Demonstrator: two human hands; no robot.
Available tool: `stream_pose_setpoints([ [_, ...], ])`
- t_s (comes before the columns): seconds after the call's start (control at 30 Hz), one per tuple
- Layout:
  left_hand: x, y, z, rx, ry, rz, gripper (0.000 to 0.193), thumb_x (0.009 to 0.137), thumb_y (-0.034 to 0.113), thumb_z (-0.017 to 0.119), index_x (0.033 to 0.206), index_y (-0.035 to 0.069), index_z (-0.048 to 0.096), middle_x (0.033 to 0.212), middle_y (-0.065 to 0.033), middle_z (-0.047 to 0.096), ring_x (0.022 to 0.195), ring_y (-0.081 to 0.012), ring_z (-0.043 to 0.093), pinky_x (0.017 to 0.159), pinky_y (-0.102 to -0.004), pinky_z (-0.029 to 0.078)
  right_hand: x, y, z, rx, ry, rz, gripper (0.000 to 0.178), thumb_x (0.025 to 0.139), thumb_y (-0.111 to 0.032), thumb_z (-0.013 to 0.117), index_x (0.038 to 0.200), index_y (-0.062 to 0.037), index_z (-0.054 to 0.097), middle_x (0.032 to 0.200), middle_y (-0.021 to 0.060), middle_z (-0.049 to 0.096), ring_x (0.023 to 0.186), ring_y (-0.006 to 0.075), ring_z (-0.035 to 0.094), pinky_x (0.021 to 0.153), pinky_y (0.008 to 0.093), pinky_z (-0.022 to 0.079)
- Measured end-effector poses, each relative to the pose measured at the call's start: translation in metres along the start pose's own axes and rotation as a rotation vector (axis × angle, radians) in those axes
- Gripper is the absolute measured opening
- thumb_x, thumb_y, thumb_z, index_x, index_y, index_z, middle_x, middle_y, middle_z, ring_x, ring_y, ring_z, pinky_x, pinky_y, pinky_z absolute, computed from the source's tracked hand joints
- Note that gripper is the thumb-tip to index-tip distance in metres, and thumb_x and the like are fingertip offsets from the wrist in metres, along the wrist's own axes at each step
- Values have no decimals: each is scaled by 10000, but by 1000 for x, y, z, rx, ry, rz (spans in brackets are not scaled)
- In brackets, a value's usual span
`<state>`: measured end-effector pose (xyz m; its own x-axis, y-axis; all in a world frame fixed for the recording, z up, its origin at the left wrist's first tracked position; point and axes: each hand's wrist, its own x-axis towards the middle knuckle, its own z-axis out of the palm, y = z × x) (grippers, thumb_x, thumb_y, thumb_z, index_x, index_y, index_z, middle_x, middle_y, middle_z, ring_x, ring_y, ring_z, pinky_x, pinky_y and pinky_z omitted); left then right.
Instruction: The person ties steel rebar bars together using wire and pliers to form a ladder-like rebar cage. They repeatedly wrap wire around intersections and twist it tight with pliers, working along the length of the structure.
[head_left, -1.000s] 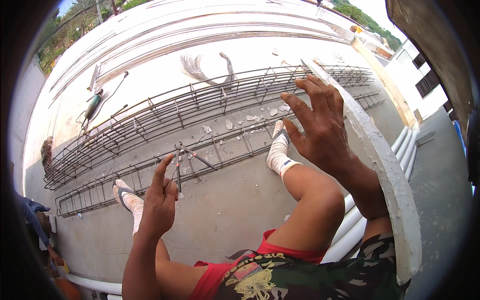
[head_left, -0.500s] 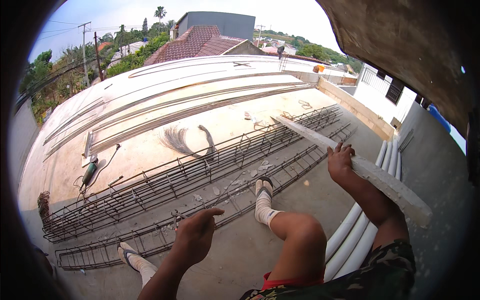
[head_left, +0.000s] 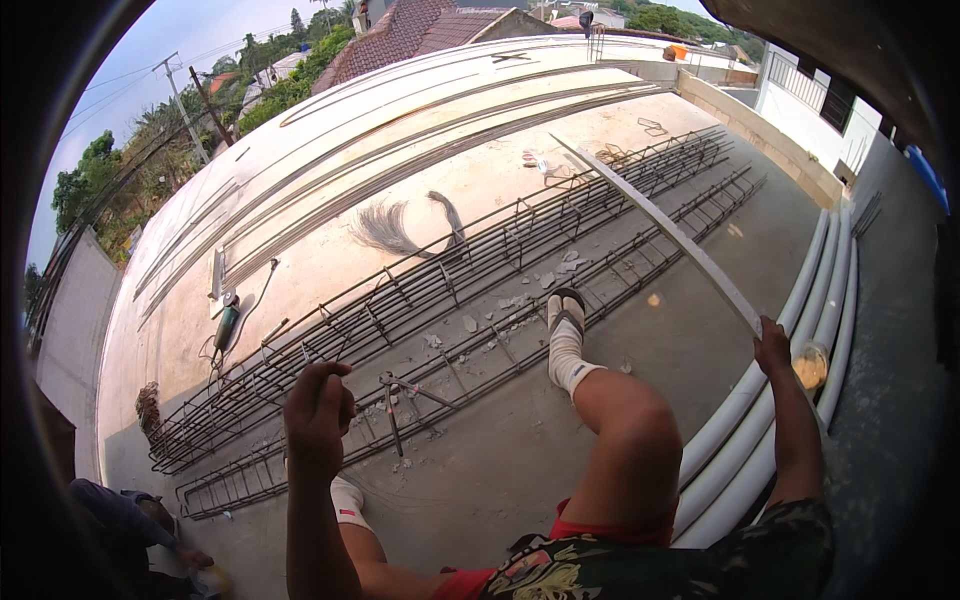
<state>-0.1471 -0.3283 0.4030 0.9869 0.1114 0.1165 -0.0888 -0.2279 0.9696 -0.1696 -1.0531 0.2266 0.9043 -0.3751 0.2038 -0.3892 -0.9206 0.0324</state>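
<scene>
My right hand [head_left: 772,350] grips a long pale board [head_left: 680,240], turned so a narrow side shows. The board slants away to the far left, and from this view it crosses over the rebar cages. My left hand [head_left: 320,415] is raised in front of the near cage with its fingers curled in; nothing shows in it. Just right of it, apart from the fingers, pincers [head_left: 392,400] rest on the narrow rebar cage [head_left: 500,345]. A bigger rebar cage [head_left: 450,285] lies beyond. My sandalled foot [head_left: 566,315] is beside the narrow cage.
White pipes [head_left: 745,470] run along the right. Beyond the cages are an angle grinder [head_left: 227,325] with its cord, a bundle of wire [head_left: 385,228] and long steel bars [head_left: 450,122]. Rubble [head_left: 515,300] lies between the cages. Another person [head_left: 115,520] is at the lower left.
The board has turned from its broad face to a narrow side, and my right hand has shifted right, toward the pipes. My left hand has moved left and curled its fingers. The view has tilted down.
</scene>
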Motion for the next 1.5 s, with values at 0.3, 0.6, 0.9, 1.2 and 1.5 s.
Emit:
stream_pose_setpoints([
  [0.3, -12, -3, -2, 64, -34, -130, 182, 996, 143, 501, 1064, 22, 618, 656, 7, 510, 575, -52, 417, 526, -232, 339, -17, 29, 121, -389, -39, 166, 269, 912, -114, 587, 1161, -127, 486, 1039, 100, 607, 999, 287, 635, 851, 511, 495],
  [0.6, -16, -16, -27, 173, -15, -40, 150, 992, 131, 511, 1049, 46, 620, 674, 10, 503, 590, -61, 435, 540, -250, 369, -13, 50, 158, -436, -220, 226, 614, 851, -235, 713, 1382, -175, 411, 1237, 65, 546, 1095, 261, 620, 836, 468, 555],
  [0.9, -10, -23, -32, 271, -56, -171, 175, 987, 139, 498, 1042, 26, 620, 663, 4, 496, 618, -76, 444, 573, -255, 378, 11, -241, -64, 340, -19, -403, 182, 887, -89, 623, 1045, -1, 638, 1117, 206, 609, 1045, 400, 599, 904, 462, 479],
  [1.2, -36, -60, 13, 269, -193, -194, 141, 974, 100, 504, 1021, 22, 612, 612, 44, 417, 535, -27, 364, 488, -215, 277, -101, -497, -152, 410, -69, -1452, 197, 909, -193, 523, 1007, -43, 606, 858, 140, 683, 891, 312, 682, 899, 481, 472],
  [1.5, -30, -122, -36, 459, -82, 5, 167, 954, 108, 489, 845, 25, 583, 688, -39, 490, 642, -120, 452, 572, -286, 353, -84, -496, -149, 560, -125, -1229, 163, 855, -173, 598, 852, -50, 705, 779, 122, 708, 799, 338, 704, 705, 423, 560],
])
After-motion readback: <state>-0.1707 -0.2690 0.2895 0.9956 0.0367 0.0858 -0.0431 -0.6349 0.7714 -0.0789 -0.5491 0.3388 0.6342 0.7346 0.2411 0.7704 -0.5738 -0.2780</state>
